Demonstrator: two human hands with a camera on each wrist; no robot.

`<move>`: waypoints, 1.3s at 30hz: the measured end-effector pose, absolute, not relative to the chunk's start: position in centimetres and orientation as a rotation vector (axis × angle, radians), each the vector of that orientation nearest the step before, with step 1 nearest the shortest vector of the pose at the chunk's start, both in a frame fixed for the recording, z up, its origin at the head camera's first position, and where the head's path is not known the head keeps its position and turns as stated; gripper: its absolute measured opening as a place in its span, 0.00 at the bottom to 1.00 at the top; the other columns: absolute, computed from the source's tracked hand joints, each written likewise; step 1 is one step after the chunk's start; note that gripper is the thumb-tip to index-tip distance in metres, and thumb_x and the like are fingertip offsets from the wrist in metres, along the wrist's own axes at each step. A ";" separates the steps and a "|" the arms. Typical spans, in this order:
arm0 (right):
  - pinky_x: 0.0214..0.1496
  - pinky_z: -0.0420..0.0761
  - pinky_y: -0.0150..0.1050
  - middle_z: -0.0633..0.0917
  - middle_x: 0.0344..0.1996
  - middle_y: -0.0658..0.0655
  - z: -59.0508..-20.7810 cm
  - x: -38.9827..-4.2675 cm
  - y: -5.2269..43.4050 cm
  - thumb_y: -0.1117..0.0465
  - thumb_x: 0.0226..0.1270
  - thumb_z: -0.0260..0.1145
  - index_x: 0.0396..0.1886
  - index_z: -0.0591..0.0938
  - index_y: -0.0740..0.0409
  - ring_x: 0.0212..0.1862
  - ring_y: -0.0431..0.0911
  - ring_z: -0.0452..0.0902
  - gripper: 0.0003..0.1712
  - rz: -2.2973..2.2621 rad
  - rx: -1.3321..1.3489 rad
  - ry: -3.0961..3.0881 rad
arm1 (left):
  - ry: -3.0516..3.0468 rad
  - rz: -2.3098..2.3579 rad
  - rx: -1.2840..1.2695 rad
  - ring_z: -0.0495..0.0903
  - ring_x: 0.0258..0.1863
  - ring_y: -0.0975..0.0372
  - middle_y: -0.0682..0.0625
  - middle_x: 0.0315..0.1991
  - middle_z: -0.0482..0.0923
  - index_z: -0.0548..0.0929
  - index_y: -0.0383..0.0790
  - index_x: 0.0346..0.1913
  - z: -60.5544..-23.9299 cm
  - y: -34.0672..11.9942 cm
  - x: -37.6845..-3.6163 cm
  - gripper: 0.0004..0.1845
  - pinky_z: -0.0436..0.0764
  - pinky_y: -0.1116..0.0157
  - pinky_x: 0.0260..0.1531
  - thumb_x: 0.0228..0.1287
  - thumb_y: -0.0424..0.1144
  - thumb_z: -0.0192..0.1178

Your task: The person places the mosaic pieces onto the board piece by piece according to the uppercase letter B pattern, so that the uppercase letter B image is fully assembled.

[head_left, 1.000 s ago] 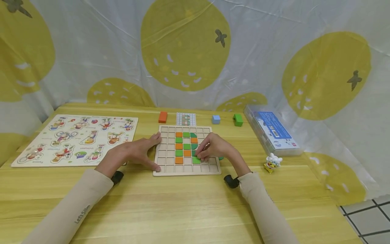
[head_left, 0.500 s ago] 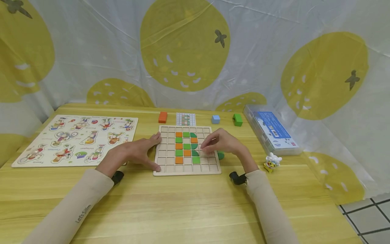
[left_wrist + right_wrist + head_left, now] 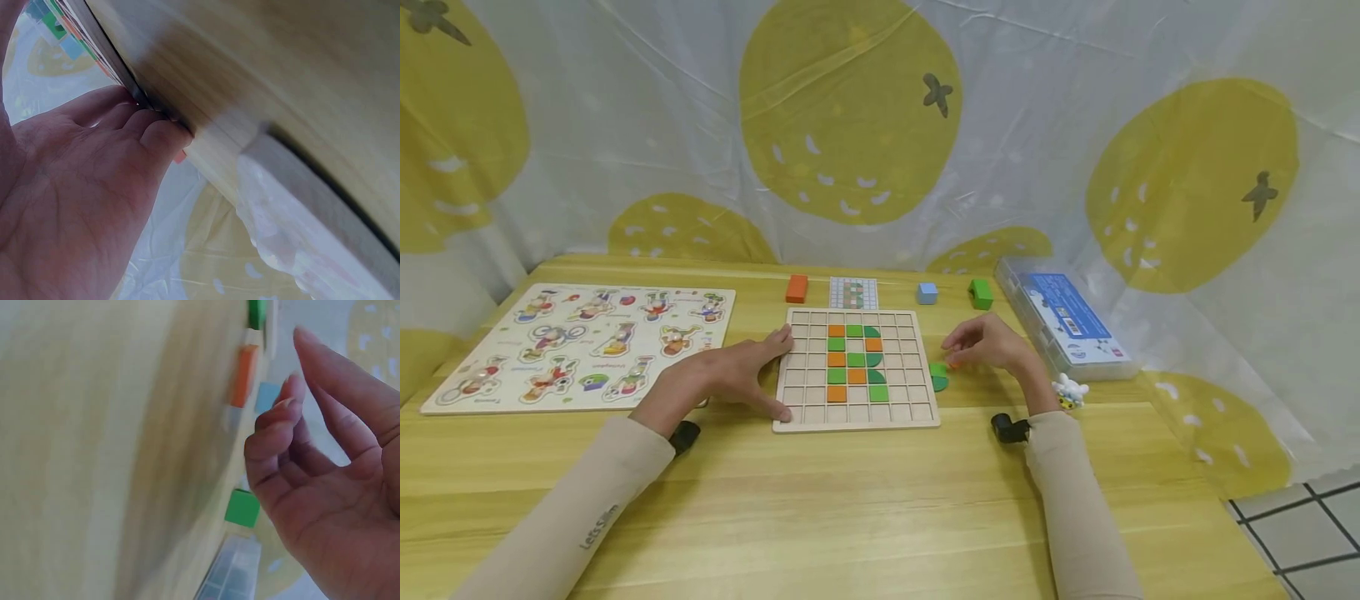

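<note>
A wooden grid board (image 3: 901, 412) lies in the middle of the table, with orange squares, green squares (image 3: 878, 392) and dark green rounded tiles (image 3: 876, 377) set in its cells. My left hand (image 3: 736, 373) steadies its left side, thumb at the near corner and fingertips along the edge; the left wrist view shows the hand's palm (image 3: 81, 187). To the right of the board, my right hand (image 3: 996, 343) hovers by loose tiles: a green one (image 3: 937, 369), a dark green one (image 3: 940, 384) and an orange one (image 3: 953, 364). Nothing shows between its bent fingers in the right wrist view.
Behind the board lie a pattern card (image 3: 853, 293), a red block (image 3: 797, 289), a blue cube (image 3: 927, 293) and a green arch block (image 3: 981, 293). A picture puzzle (image 3: 482, 342) lies left. At right stand a clear plastic case (image 3: 1078, 321) and a small figurine (image 3: 1070, 390).
My right hand has left the board's tiles, where it was placing fingers on a dark green tile, and moved right over the loose tiles. The left hand stays at the board's edge.
</note>
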State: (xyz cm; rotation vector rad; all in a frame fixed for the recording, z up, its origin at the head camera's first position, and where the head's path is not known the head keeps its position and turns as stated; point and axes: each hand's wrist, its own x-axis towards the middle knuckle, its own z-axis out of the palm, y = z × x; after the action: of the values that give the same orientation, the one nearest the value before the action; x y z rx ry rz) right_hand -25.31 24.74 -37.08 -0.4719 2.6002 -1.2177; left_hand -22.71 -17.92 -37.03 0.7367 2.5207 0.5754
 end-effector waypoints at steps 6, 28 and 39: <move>0.38 0.79 0.36 0.89 0.36 0.62 -37.7 -25.6 24.7 0.72 0.63 0.80 0.46 0.92 0.71 0.36 0.47 0.77 0.12 -1.130 -0.466 2.550 | 2.523 0.571 0.728 0.47 0.86 0.37 0.34 0.88 0.36 0.50 0.32 0.87 -37.1 -17.8 -22.8 0.69 0.56 0.36 0.79 0.56 0.64 0.81; 0.39 0.76 0.34 0.87 0.34 0.56 -37.7 -25.5 23.9 0.71 0.62 0.82 0.42 0.91 0.68 0.35 0.45 0.74 0.11 -1.006 -0.487 2.549 | 2.518 0.570 0.728 0.47 0.85 0.37 0.34 0.88 0.37 0.49 0.33 0.87 -37.2 -17.8 -22.9 0.70 0.57 0.36 0.79 0.56 0.64 0.80; 0.38 0.82 0.39 0.90 0.30 0.53 -36.2 -25.0 23.4 0.69 0.63 0.81 0.34 0.91 0.63 0.33 0.47 0.81 0.04 -0.973 -0.538 2.631 | 2.513 0.570 0.726 0.46 0.86 0.37 0.35 0.88 0.36 0.50 0.32 0.87 -37.2 -17.7 -22.9 0.69 0.56 0.37 0.80 0.56 0.64 0.80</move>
State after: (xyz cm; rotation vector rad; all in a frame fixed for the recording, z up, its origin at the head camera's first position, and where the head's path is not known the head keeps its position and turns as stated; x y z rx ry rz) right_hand -24.99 23.42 -36.16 -0.5384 2.6308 -0.9728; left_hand -22.89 -17.70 -37.20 0.7257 2.5132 0.5698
